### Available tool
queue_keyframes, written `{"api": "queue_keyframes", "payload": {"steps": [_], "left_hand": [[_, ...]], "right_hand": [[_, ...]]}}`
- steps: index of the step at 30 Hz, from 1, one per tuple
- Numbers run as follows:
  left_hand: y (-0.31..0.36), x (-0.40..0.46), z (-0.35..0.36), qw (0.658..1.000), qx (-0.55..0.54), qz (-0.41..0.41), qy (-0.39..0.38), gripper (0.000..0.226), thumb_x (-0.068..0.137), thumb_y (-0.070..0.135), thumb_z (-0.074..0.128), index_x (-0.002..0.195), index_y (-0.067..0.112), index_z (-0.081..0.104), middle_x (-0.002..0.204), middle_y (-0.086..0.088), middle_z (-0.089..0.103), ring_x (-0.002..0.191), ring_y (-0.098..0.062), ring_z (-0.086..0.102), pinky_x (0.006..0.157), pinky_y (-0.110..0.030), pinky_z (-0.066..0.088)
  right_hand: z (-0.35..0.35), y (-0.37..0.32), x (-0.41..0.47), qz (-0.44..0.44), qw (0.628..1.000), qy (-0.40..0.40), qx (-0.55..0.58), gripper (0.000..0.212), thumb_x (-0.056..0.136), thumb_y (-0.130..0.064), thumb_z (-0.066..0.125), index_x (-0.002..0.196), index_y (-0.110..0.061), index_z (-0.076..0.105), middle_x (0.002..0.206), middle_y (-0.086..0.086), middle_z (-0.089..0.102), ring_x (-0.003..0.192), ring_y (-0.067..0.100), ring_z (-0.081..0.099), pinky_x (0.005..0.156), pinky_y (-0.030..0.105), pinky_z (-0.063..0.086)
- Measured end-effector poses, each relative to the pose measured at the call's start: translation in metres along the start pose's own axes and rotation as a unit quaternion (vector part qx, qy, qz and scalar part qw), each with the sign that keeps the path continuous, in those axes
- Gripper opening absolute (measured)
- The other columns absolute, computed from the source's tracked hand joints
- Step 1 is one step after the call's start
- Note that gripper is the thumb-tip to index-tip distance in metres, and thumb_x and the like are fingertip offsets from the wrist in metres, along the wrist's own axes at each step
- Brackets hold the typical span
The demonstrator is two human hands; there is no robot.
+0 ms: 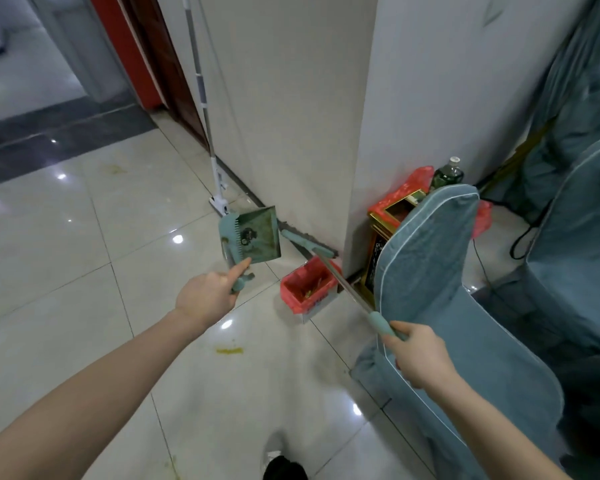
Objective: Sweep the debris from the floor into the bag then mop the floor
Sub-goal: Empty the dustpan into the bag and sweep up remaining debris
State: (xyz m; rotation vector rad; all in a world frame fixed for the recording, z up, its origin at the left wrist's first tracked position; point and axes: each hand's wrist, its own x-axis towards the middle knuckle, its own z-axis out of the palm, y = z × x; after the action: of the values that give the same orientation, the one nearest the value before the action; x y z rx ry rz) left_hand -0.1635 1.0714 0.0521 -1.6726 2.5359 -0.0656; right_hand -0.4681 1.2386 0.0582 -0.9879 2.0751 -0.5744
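Dustpan [253, 237] raised left of bag [305, 289], left hand [205, 297] gripping its handle. Right hand [418, 355] clamped on broom [329, 261] handle, broom head just behind bag.

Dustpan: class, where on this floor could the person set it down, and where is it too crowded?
Free: the tiles left of the dustpan, between the mop and the dark floor strip. Crowded: the wall corner, with the red-lined bin, broom and chair.
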Motion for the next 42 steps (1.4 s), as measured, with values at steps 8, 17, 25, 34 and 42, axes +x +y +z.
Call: {"api": "queue_keyframes", "payload": {"steps": [8, 17, 25, 34, 42], "left_hand": [[0.037, -0.021, 0.022, 0.992, 0.064, 0.094, -0.048, 0.065, 0.093, 0.026, 0.05, 0.151, 0.035, 0.022, 0.109, -0.004, 0.069, 0.08, -0.034, 0.066, 0.058, -0.033, 0.041], [0.066, -0.025, 0.047, 0.974, 0.092, 0.186, -0.091, 0.065, 0.092, 0.009, 0.038, 0.148, 0.033, 0.014, 0.114, -0.007, 0.063, 0.084, -0.034, 0.065, 0.057, -0.036, 0.041], [0.063, -0.029, 0.047, 0.943, 0.168, 0.244, -0.149, 0.067, 0.093, 0.002, 0.036, 0.15, 0.022, 0.01, 0.12, -0.011, 0.058, 0.09, -0.033, 0.064, 0.044, -0.032, 0.025], [0.067, -0.03, 0.038, 0.919, 0.211, 0.286, -0.17, 0.064, 0.093, 0.0, 0.037, 0.15, 0.017, 0.014, 0.117, -0.012, 0.057, 0.085, -0.034, 0.065, 0.042, -0.032, 0.019], [0.065, -0.028, 0.04, 0.907, 0.235, 0.308, -0.166, 0.061, 0.093, 0.0, 0.037, 0.148, 0.018, 0.017, 0.109, -0.012, 0.059, 0.074, -0.032, 0.06, 0.042, -0.031, 0.02]], "right_hand": [[-0.014, 0.023, -0.022, 0.035, 0.999, 0.001, -0.015, 0.024, 0.092, -0.026, 0.056, 0.104, -0.012, 0.072, 0.057, 0.004, 0.054, 0.057, 0.024, 0.048, 0.058, 0.03, 0.042], [0.004, 0.031, -0.044, 0.069, 0.998, 0.005, 0.014, 0.029, 0.094, -0.031, 0.059, 0.117, -0.017, 0.071, 0.072, 0.011, 0.065, 0.078, 0.036, 0.065, 0.067, 0.038, 0.054], [0.017, 0.027, -0.039, 0.066, 0.998, 0.006, -0.022, 0.028, 0.093, -0.022, 0.058, 0.117, -0.014, 0.07, 0.09, 0.019, 0.071, 0.086, 0.038, 0.065, 0.075, 0.043, 0.056], [0.022, 0.033, -0.02, 0.071, 0.993, -0.004, -0.098, 0.031, 0.092, -0.024, 0.055, 0.119, -0.019, 0.069, 0.108, 0.016, 0.071, 0.102, 0.035, 0.063, 0.086, 0.038, 0.054], [0.009, 0.053, -0.031, 0.081, 0.99, 0.004, -0.114, 0.028, 0.091, -0.022, 0.056, 0.115, -0.021, 0.071, 0.105, 0.016, 0.072, 0.098, 0.036, 0.063, 0.084, 0.038, 0.053]]}}
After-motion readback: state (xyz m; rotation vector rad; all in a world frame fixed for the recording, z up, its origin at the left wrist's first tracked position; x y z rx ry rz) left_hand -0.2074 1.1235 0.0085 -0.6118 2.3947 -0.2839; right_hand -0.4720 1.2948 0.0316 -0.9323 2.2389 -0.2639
